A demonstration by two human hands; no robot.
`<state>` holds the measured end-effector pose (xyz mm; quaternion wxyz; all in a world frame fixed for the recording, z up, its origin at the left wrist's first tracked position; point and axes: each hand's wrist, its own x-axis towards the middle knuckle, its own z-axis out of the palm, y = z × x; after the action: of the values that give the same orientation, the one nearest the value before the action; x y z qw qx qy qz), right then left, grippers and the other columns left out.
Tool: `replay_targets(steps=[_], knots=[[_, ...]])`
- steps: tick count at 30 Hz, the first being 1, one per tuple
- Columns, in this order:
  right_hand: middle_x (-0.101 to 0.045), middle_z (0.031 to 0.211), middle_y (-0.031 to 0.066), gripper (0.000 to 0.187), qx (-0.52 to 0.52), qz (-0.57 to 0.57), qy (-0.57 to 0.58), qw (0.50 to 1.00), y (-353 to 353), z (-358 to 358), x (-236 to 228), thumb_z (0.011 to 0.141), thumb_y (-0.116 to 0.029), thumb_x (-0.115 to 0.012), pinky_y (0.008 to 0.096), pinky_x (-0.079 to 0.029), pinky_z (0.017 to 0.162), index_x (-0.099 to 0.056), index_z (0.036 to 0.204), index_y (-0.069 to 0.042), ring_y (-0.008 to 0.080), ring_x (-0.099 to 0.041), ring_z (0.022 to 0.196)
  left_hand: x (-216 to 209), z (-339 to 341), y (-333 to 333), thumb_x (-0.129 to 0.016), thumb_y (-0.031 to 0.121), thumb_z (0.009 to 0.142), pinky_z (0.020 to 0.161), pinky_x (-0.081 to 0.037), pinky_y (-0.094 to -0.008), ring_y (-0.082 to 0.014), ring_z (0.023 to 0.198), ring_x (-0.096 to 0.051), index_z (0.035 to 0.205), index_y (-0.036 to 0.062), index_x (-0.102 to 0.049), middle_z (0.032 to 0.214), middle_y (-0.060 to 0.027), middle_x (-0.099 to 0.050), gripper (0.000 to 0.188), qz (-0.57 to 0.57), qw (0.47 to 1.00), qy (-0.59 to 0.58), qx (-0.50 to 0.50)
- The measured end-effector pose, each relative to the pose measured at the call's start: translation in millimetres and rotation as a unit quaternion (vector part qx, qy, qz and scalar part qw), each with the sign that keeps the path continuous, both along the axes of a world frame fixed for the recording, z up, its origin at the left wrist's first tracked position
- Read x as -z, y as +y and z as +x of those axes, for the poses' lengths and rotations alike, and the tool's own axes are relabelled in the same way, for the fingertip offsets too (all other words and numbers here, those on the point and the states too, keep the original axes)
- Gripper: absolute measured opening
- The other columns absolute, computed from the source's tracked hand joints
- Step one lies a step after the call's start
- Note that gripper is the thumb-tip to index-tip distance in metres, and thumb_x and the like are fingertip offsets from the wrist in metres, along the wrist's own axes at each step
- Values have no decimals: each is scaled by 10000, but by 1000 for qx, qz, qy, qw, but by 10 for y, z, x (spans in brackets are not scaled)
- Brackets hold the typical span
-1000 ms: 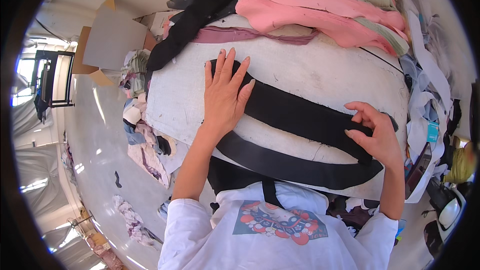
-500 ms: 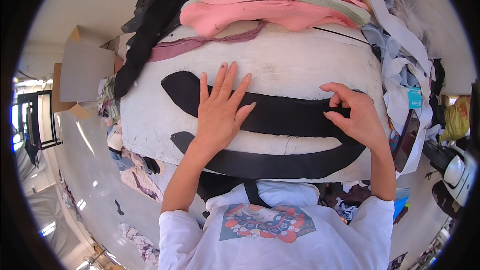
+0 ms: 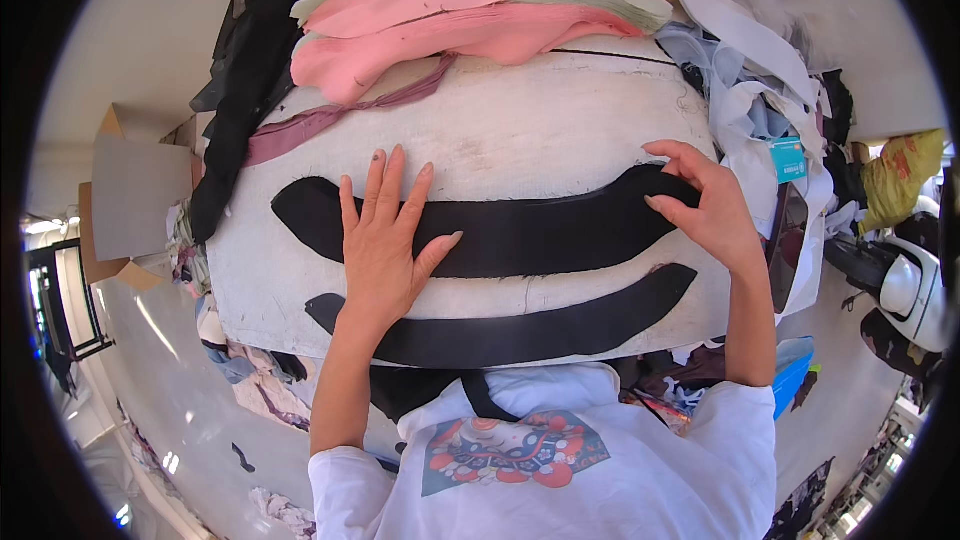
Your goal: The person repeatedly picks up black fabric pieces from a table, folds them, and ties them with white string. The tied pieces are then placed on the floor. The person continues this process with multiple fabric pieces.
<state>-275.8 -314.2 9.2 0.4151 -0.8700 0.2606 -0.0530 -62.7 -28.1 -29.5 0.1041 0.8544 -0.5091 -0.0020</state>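
A curved black fabric piece [image 3: 530, 238], shaped like a collar, lies across the white-covered work surface [image 3: 560, 125]. My left hand [image 3: 382, 255] rests flat on its left part, fingers spread. At the far right end my right hand [image 3: 718, 208] pinches the cloth between thumb and fingers, and the edge there is slightly raised. Nearer to me, along the front edge, lies a second narrower black fabric piece [image 3: 530, 336], apart from the first and touched by neither hand.
Pink and grey-green cloth layers [image 3: 470, 30] are piled at the back, with a mauve strip [image 3: 350, 115] before them. Black cloth [image 3: 245, 90] hangs at the left, near a cardboard box [image 3: 145, 195]. White strips [image 3: 765, 50] crowd the right edge.
The right end of the upper black piece has come up and away from the lower one, whose right tip now shows. My left hand stays flat on the cloth; the whole view has shifted.
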Motion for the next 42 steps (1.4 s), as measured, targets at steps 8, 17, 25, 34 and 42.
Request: replay_targets(steps=[8, 17, 25, 34, 42], knots=[[-533, 851, -15, 526, 42, -28, 8, 999, -20, -37, 79, 739, 35, -740, 198, -422, 677, -599, 1237, -58, 62, -492, 739, 13, 2, -1, -562, 546, 919, 1187, -116, -556, -330, 1476, -261, 1465, 133, -464, 1571, -145, -329, 691, -12, 1000, -5, 6], [-547, 705, -31, 160, 50, 52, -51, 996, 285, 71, 193, 826, -44, -720, 214, -326, 514, -635, 959, -20, 36, -398, 544, 34, -12, 5, -560, 551, 919, 1181, -127, -559, -332, 1473, -268, 1462, 133, -465, 1563, -155, -342, 692, -18, 1000, -14, 4], [-547, 717, -32, 121, 90, 55, -115, 988, 551, 229, -92, 836, 8, -694, 183, -345, 542, -650, 946, -16, 29, -447, 589, -31, 55, 189, -592, 424, 946, 1184, -109, -554, -344, 1482, -249, 1471, 106, -446, 1579, -159, -313, 631, -190, 974, 125, 12], [-612, 841, 69, 180, -309, 13, -126, 943, 2211, 1087, 95, 770, -70, -772, 308, -468, 575, -656, 904, -38, 196, -601, 656, 100, 68, 1376, -596, 163, 973, 1135, -299, -454, -335, 1356, -466, 1217, 62, -659, 1291, -123, -637, 272, -373, 888, 108, -247], [-586, 860, 65, 99, -347, -165, -128, 914, 2513, 1241, 516, 794, -39, -699, 371, -514, 647, -643, 873, -57, 258, -629, 799, 291, -229, 1572, -598, 273, 954, 1152, -82, -636, -349, 1444, -326, 1303, 120, -618, 1487, -140, -457, 382, -173, 952, 32, -250]])
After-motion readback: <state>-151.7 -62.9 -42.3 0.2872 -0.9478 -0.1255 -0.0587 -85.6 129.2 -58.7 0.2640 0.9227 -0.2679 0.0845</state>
